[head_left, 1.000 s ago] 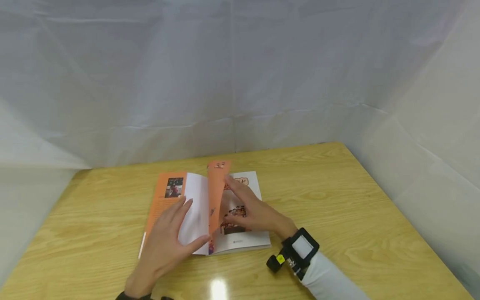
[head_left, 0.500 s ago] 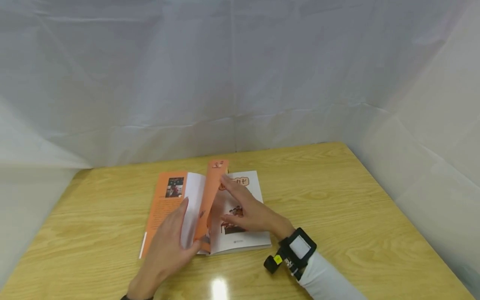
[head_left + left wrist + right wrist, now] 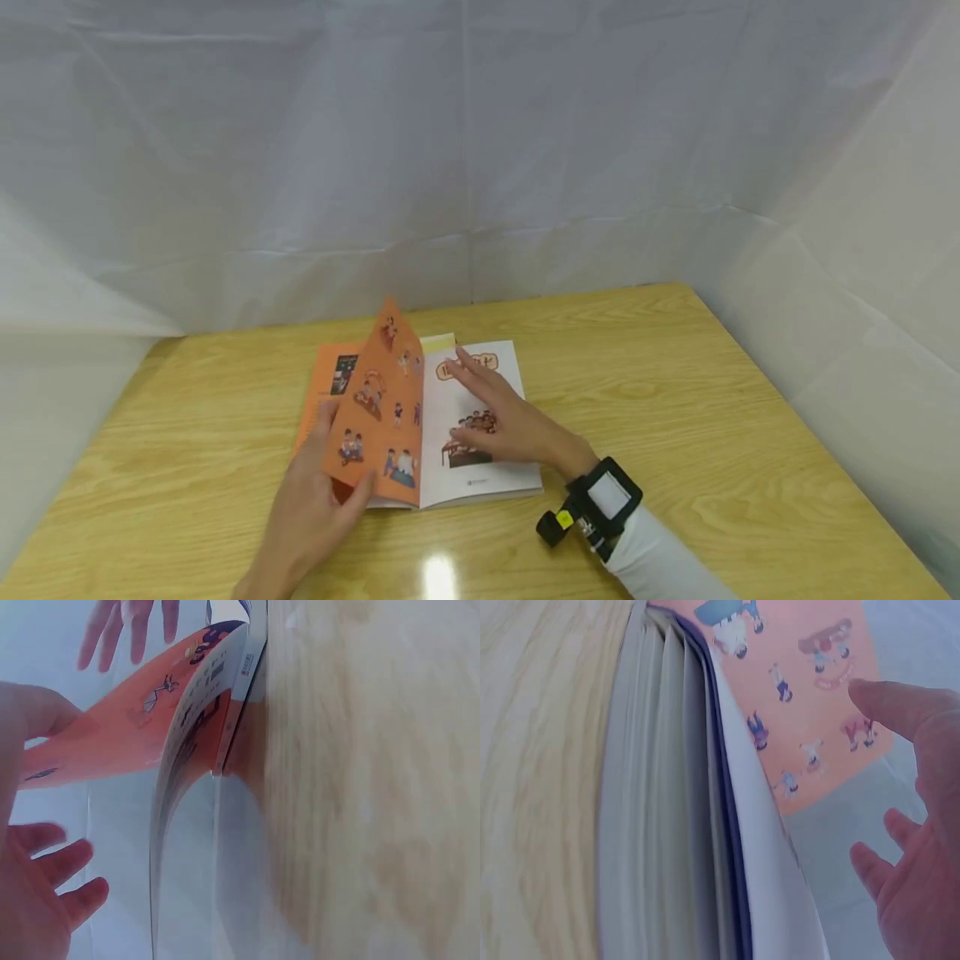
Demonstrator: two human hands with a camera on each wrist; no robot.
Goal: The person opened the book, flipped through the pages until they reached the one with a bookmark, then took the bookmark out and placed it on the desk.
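A paperback book lies open on the wooden table. My left hand holds up an orange illustrated leaf, thumb on its lower front edge and fingers behind it. In the left wrist view the orange leaf curves up between thumb and fingers of the left hand. My right hand lies flat on the white right-hand page, fingers straight. In the right wrist view the right hand hovers over the block of pages beside the orange leaf.
The orange cover flap lies flat at the left and a yellow page edge shows at the book's top. A black wrist camera sits on the right wrist. White cloth walls close in the table behind and on both sides.
The orange leaf has swung leftward and now shows its illustrated face. My left hand lifted off the left page to take it. My right hand settled flat on the right page.
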